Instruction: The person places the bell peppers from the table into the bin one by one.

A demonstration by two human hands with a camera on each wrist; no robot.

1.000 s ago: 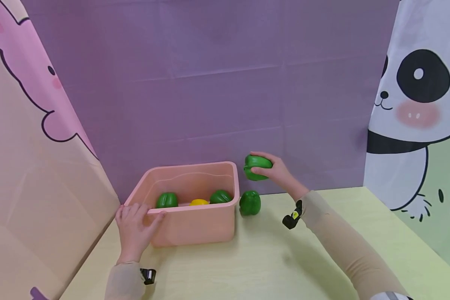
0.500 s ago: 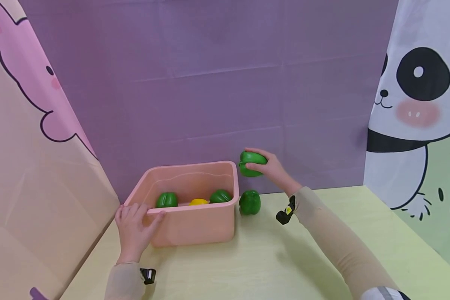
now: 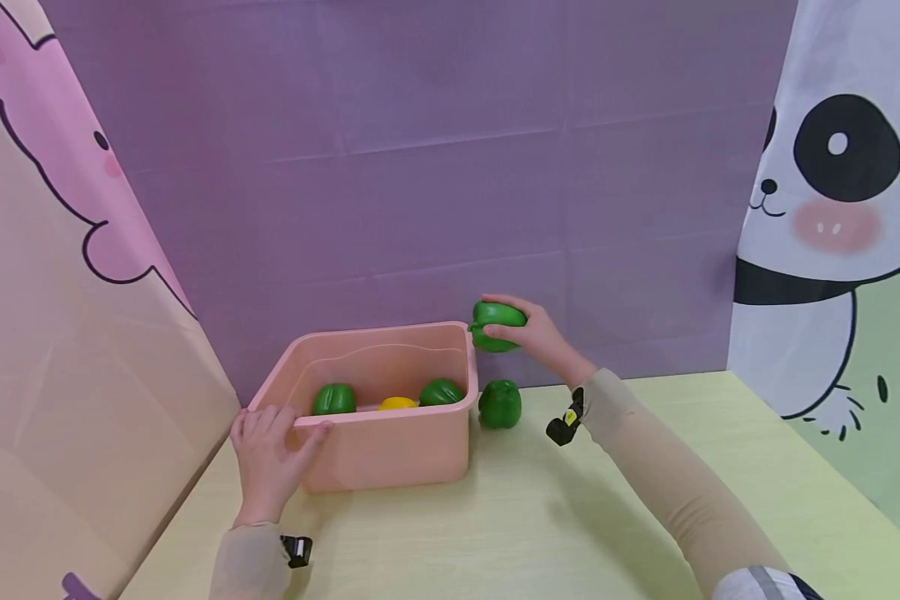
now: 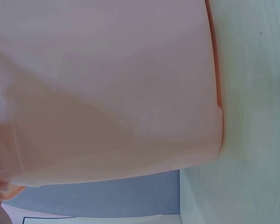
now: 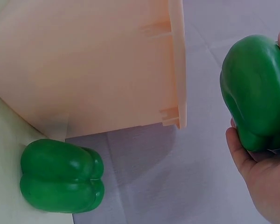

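Note:
In the head view my right hand holds a green bell pepper in the air, at the upper right corner of a pink plastic bin. The right wrist view shows thumb and fingers round this bell pepper, apart from the bin's rim. My left hand grips the bin's rim at its near left corner, fingers over the edge. Inside the bin lie two green bell peppers, one on the left and one on the right, with a yellow item between them, mostly hidden.
Another green bell pepper stands on the pale wooden table, just right of the bin. Behind the table hangs a purple cloth. Printed cartoon panels flank it, with a panda on the right.
My right hand has moved left with the green bell pepper, from beyond the bin's right side to its upper right corner. My left hand and the bin have stayed put.

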